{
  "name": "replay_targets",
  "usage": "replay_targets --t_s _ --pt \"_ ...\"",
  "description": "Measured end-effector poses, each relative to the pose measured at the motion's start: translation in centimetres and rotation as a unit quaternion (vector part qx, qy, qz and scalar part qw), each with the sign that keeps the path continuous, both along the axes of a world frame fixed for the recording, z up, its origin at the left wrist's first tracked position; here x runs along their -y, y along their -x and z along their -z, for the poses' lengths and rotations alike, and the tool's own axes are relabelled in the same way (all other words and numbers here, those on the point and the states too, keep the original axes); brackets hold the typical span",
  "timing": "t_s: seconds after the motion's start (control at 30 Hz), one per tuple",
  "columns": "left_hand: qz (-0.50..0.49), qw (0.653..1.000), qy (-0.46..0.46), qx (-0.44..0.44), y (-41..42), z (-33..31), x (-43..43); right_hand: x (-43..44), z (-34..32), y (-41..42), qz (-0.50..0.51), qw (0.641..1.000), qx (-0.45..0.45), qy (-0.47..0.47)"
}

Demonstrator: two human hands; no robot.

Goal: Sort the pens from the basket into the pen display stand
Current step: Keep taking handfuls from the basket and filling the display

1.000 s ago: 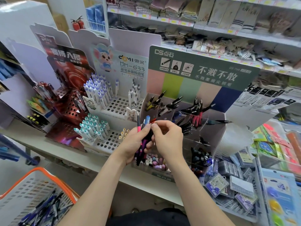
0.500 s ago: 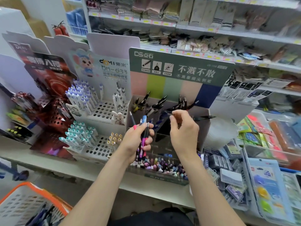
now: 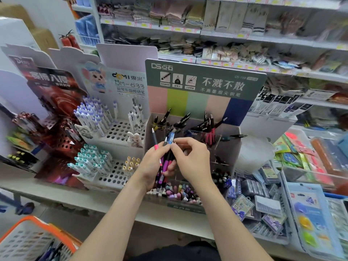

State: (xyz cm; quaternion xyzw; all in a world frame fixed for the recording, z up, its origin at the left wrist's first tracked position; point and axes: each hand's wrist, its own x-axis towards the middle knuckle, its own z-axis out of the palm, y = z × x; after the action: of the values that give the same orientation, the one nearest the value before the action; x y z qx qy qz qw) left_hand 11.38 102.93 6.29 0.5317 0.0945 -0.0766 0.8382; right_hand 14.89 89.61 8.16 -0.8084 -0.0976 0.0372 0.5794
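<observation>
The left hand (image 3: 153, 166) grips a bunch of pens (image 3: 165, 162), their lower ends hidden. The right hand (image 3: 192, 159) pinches one pen's top; the basket (image 3: 24, 240) is cut off.

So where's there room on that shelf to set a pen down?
Empty holes in the white perforated tray right of the purple-capped white pens, and the bare grey shelf lip in front. Crowded: black pens at the green-signed stand's back.

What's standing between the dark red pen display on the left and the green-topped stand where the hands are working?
In the head view, a white perforated stand with a cartoon mouse header stands there, holding purple-capped pens and teal-capped pens.
</observation>
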Motion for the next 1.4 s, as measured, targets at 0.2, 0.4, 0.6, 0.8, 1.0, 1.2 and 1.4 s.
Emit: replay_targets --t_s 0.2,0.4,0.6,0.8,1.0,1.2,1.4 --pt "-0.025 0.999 -0.030 -0.014 -0.3 -0.8 0.6 0.6 -0.6 -0.5 0.039 0.988 -0.093 -0.117" --pt "-0.070 0.997 -0.013 -0.028 -0.9 -1.2 1.4 2.0 -2.7 -0.2 0.069 0.984 -0.039 -0.161" --pt "-0.062 0.997 -0.048 -0.016 -2.0 -0.3 3.3 4.3 -3.1 -1.7 0.179 0.955 0.183 -0.147" --pt "-0.064 0.997 -0.019 -0.030 -3.4 -0.5 5.2 7.5 -3.3 -5.3 0.268 0.903 0.319 -0.105" --pt "-0.074 0.996 0.014 -0.039 -3.8 -0.6 7.0 9.1 -1.3 -8.4 0.163 0.942 0.286 0.069" --pt "-0.085 0.996 0.018 -0.026 -3.9 -1.0 8.0 9.1 -0.4 -8.2 0.151 0.916 0.313 0.202" --pt "-0.050 0.999 -0.003 -0.003 -3.9 -1.1 8.8 7.9 0.5 -4.1 0.062 0.982 0.167 0.061"
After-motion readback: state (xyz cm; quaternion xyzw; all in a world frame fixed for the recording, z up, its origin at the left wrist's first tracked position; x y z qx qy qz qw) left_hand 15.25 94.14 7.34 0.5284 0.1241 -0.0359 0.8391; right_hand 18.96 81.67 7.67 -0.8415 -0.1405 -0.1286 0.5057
